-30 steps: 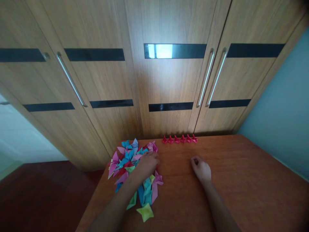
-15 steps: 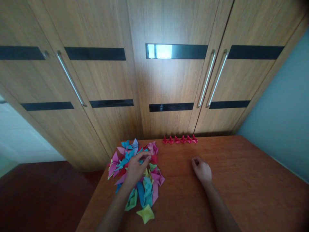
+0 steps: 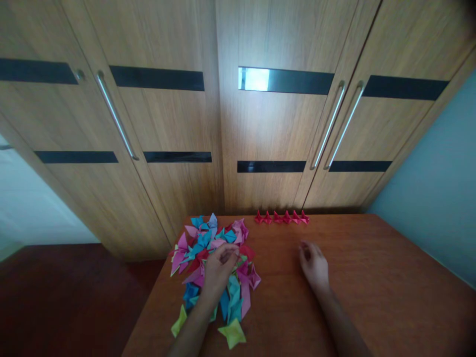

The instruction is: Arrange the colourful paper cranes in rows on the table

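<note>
A pile of folded paper origami pieces in pink, blue, green, yellow and red covers the left part of the table. My left hand is over its middle, with thumb and forefinger pinched at the edge of a red origami piece. Part of that piece is hidden by the fingertips. To the right, over bare wood, my right hand is loosely closed, its fingers curled towards the thumb and nothing visible in them. A row of small red origami pieces stands along the table's back edge.
The brown wooden table meets a wooden wardrobe with metal handles at the back. Two yellow-green origami pieces lie at the pile's near end. A pale blue wall rises on the right.
The view has shifted slightly. My left hand has come a little nearer over the pile, and the red piece at its fingertips has shifted with it. My right hand has stayed nearly in place.
</note>
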The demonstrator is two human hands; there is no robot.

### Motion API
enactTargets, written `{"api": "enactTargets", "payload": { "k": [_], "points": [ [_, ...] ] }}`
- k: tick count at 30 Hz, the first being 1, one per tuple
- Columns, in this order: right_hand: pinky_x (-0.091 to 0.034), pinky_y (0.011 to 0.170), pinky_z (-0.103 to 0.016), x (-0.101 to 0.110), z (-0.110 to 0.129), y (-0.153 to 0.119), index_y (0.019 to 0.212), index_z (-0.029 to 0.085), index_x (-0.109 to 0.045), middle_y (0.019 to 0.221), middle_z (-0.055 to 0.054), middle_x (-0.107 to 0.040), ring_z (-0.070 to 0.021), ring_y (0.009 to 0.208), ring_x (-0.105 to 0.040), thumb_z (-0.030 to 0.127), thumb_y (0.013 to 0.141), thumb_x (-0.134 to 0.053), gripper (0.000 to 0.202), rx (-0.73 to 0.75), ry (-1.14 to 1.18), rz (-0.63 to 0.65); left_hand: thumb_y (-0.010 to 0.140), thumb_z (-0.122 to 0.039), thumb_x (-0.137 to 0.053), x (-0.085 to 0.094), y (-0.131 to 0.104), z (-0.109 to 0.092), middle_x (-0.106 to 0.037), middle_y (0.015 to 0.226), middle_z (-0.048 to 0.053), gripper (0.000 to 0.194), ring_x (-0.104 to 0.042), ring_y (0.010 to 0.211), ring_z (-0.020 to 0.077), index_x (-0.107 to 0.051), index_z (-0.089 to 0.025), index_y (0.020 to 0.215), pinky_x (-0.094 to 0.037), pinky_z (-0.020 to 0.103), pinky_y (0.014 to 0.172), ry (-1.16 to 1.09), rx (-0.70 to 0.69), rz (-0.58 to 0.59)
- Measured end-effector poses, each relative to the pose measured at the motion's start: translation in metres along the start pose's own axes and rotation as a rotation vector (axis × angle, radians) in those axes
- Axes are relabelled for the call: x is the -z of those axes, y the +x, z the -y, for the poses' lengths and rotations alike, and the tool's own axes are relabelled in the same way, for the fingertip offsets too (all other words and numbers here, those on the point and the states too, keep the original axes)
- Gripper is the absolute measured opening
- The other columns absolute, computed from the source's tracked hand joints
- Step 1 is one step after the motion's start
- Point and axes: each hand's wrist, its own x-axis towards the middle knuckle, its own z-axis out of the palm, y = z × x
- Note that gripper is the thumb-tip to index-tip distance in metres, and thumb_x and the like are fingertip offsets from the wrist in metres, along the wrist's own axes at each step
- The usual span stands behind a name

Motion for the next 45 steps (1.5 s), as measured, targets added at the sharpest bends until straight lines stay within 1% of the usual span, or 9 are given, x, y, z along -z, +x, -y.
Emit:
{"api": "enactTargets", "payload": {
  "k": [2,5,8,14,20,27,31,39,45],
  "points": [
    [-0.052,0.074,-0.031,-0.005,0.021,-0.008,0.108,0.017,-0.058,0.102,-0.010,-0.064,-0.0191,0.088,-0.063,0.030,0.090,-0.042,0.028,0.153,0.038,-0.042,0.068,-0.036,-0.069,-0.002,-0.002,0.006,-0.067,0.071,0.002,0.024,-0.066,0.066,0.0172,-0.064,-0.015,0.079,-0.052,0.027,0.064,-0.016,0.005,0.005],
    [-0.054,0.081,-0.033,-0.010,0.058,-0.025,0.120,0.021,-0.054,0.112,-0.009,-0.062,-0.0195,0.103,-0.060,0.026,0.090,-0.044,0.032,0.409,0.066,0.009,0.071,-0.036,-0.068,-0.005,-0.007,0.009,-0.068,0.072,0.002,0.023,-0.066,0.070,0.0182,-0.064,-0.015,0.081,-0.052,0.028,0.067,0.021,0.000,0.022],
    [-0.055,0.083,-0.033,-0.011,0.086,-0.038,0.123,0.024,-0.053,0.112,-0.008,-0.062,-0.0199,0.105,-0.060,0.025,0.089,-0.049,0.034,0.548,0.079,-0.012,0.075,-0.035,-0.063,-0.007,-0.011,0.006,-0.068,0.072,0.002,0.020,-0.066,0.071,0.0179,-0.064,-0.016,0.082,-0.050,0.027,0.068,0.105,-0.035,0.046],
    [-0.056,0.080,-0.032,-0.006,0.095,-0.041,0.118,0.024,-0.056,0.105,-0.008,-0.065,-0.0195,0.098,-0.063,0.020,0.087,-0.055,0.032,0.648,0.117,-0.074,0.075,-0.035,-0.063,-0.011,-0.015,0.001,-0.067,0.072,0.003,0.020,-0.064,0.069,0.0178,-0.063,-0.016,0.079,-0.049,0.026,0.065,0.126,-0.031,0.066],
    [-0.055,0.083,-0.034,-0.008,0.089,-0.041,0.120,0.024,-0.055,0.108,-0.009,-0.064,-0.0196,0.101,-0.061,0.017,0.088,-0.049,0.033,0.709,0.087,-0.043,0.074,-0.034,-0.063,-0.016,-0.016,0.004,-0.065,0.064,0.000,0.019,-0.062,0.062,0.0151,-0.061,-0.016,0.079,-0.048,0.024,0.061,-0.029,0.066,0.102],
    [-0.054,0.084,-0.038,0.006,0.097,-0.043,0.127,0.023,-0.050,0.106,-0.010,-0.066,-0.0217,0.099,-0.062,0.020,0.089,-0.046,0.039,0.677,0.124,0.022,0.080,-0.035,-0.057,-0.015,-0.021,-0.001,-0.066,0.071,0.002,0.019,-0.061,0.067,0.0160,-0.064,-0.017,0.080,-0.045,0.023,0.062,0.308,-0.090,0.160],
    [-0.055,0.080,-0.035,0.013,0.101,-0.039,0.130,0.021,-0.048,0.104,-0.010,-0.066,-0.0200,0.093,-0.063,0.019,0.089,-0.044,0.041,0.622,0.188,0.131,0.082,-0.035,-0.054,-0.016,-0.023,-0.009,-0.066,0.072,0.002,0.020,-0.061,0.068,0.0170,-0.064,-0.018,0.078,-0.044,0.024,0.063,0.390,-0.130,0.154],
    [-0.054,0.079,-0.036,0.014,0.094,-0.041,0.130,0.022,-0.047,0.106,-0.009,-0.066,-0.0225,0.095,-0.061,0.024,0.091,-0.043,0.039,0.582,0.069,0.128,0.085,-0.029,-0.049,-0.023,-0.026,-0.011,-0.064,0.064,0.000,0.021,-0.058,0.061,0.0153,-0.061,-0.019,0.071,-0.040,0.022,0.058,0.473,-0.170,0.193],
    [-0.053,0.073,-0.033,0.024,0.110,-0.031,0.114,0.021,-0.057,0.093,-0.008,-0.065,-0.0192,0.083,-0.061,0.026,0.091,-0.046,0.026,0.528,0.178,0.171,0.087,-0.031,-0.050,-0.021,-0.028,-0.011,-0.069,0.087,0.003,0.019,-0.062,0.080,0.0182,-0.064,-0.021,0.094,-0.044,0.027,0.074,0.592,-0.231,0.186]
  ]
}}
